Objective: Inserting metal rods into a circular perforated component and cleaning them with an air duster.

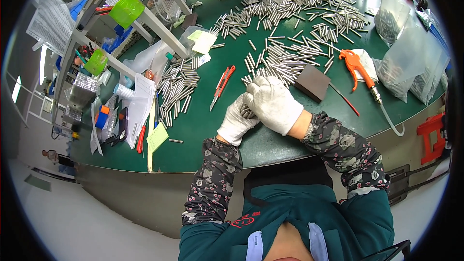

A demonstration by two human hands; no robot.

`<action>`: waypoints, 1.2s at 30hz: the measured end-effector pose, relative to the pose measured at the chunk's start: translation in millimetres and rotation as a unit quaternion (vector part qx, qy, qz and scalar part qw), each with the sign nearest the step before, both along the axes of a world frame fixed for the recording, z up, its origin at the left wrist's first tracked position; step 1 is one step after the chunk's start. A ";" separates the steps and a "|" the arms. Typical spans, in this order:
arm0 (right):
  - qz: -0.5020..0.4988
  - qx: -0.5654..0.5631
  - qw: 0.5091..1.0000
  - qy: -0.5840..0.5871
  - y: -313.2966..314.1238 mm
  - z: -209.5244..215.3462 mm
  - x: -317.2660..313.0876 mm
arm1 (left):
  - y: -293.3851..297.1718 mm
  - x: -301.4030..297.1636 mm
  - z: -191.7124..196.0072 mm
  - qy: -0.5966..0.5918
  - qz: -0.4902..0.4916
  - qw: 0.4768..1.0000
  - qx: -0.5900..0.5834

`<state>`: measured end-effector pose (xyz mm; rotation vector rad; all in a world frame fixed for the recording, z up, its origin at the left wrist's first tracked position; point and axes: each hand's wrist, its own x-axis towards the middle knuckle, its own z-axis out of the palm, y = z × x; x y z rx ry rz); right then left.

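Note:
Both my hands wear white gloves and meet over the green table (203,121) near its front edge. My left hand (235,123) cups a small bundle of short metal rods (247,112), whose ends show between the gloves. My right hand (273,102) lies over the top of that bundle, fingers curled down on it. Just beyond my hands, many loose metal rods (280,63) lie scattered. A dark brown block (313,82) sits to the right of my right hand.
A red-handled cutter (221,86) lies left of my hands beside another pile of rods (176,89). An orange air blow gun (360,70) with a hose, clear plastic bags (411,58), paper notes and a white metal frame (145,19) surround the table. Another person works at the far side.

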<state>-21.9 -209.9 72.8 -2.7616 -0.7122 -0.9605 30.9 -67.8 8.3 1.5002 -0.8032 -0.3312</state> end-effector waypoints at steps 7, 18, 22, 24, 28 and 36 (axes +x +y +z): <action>0.008 0.079 0.997 0.019 -16.2 9.2 -3.6 | -5.5 -6.0 8.7 0.071 0.005 0.997 -0.014; -0.288 0.002 0.944 0.164 -97.3 -15.0 -45.6 | -0.5 -4.4 8.6 0.179 0.004 0.983 -0.038; -0.270 0.064 0.936 0.218 -100.7 -10.0 -45.3 | -1.8 -3.3 6.8 0.165 -0.003 0.985 -0.043; -0.199 0.125 0.958 0.163 -86.5 6.7 -47.9 | -0.6 -3.5 6.5 0.182 -0.003 0.982 -0.049; 0.086 0.116 0.980 0.137 -48.1 14.2 -46.7 | -8.9 -15.1 28.1 0.239 0.012 0.969 -0.057; 0.001 0.076 0.996 0.036 -66.2 20.6 -21.7 | 1.0 -3.7 8.9 0.169 -0.010 0.985 -0.014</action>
